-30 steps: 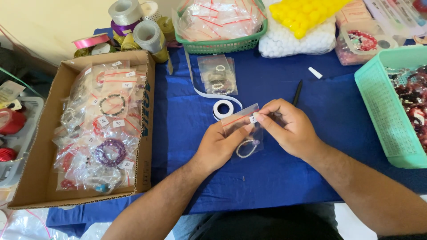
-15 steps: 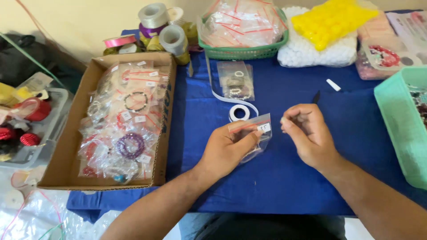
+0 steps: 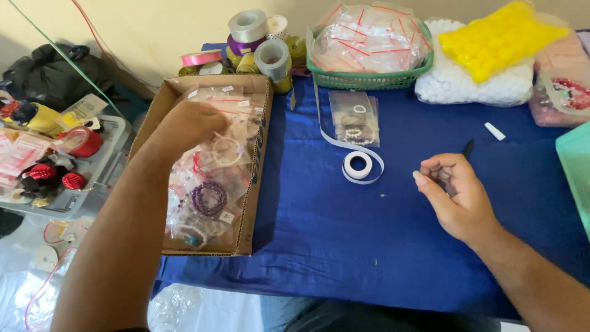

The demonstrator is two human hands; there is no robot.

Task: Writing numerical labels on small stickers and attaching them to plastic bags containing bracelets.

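A blue cloth (image 3: pixel 344 240) is spread over the table, with a cardboard box (image 3: pixel 255 178) set at its left edge and a green basket (image 3: pixel 369 80) of clear packets at the back beside ribbon spools (image 3: pixel 270 56). A white tape roll (image 3: pixel 357 166) and two small bagged bracelets (image 3: pixel 355 117) lie between the hands; nothing blocks the box. The left hand (image 3: pixel 184 126) is held over the box, upon the clear bracelet packets (image 3: pixel 212 184), which are glossy, red-sealed and piled loosely; its fingers are blurred, so whether a packet is held cannot be told. The right hand (image 3: pixel 455 197) is loosely curled above the cloth, nothing seen in it.
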